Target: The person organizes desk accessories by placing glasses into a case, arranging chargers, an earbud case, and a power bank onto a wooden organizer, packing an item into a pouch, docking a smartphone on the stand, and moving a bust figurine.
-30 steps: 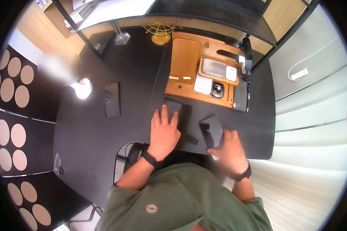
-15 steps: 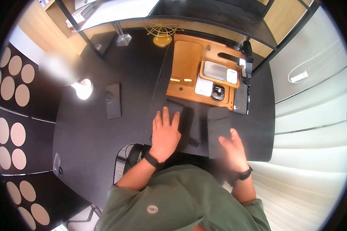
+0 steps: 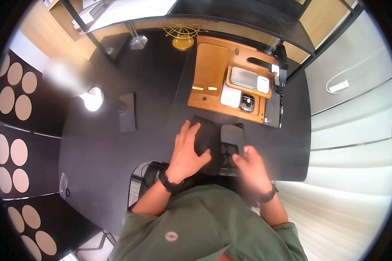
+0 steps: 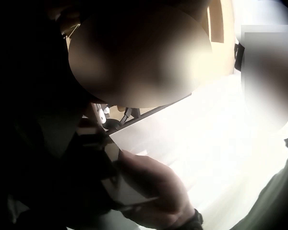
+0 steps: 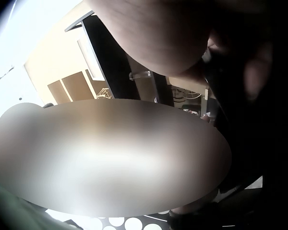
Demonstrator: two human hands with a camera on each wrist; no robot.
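My right hand [image 3: 253, 172] holds a dark, glossy, phone-sized slab [image 3: 231, 141] by its right side, thumb over its face. Round pale shapes reflect in the lower half of that face. In the left wrist view the right hand [image 4: 156, 184] grips the slab in strong backlight. Beside it, my left hand [image 3: 186, 152] has its fingers extended and its thumb spread, at the left edge of a flat black object [image 3: 207, 137] on the desk. What this black object is, I cannot tell. A big blurred patch covers much of the right wrist view.
A dark phone [image 3: 127, 115] lies left on the black desk [image 3: 96, 161], near a lit lamp base [image 3: 93, 99]. Behind the hands stands a wooden organizer [image 3: 213, 106] with a silver case and white items. A gold wheel ornament [image 3: 183, 42] is farther back, under a shelf.
My right hand has moved left with the slab, bringing it close to the left hand and turning its glossy face upward. The left hand's thumb and fingers have spread apart.
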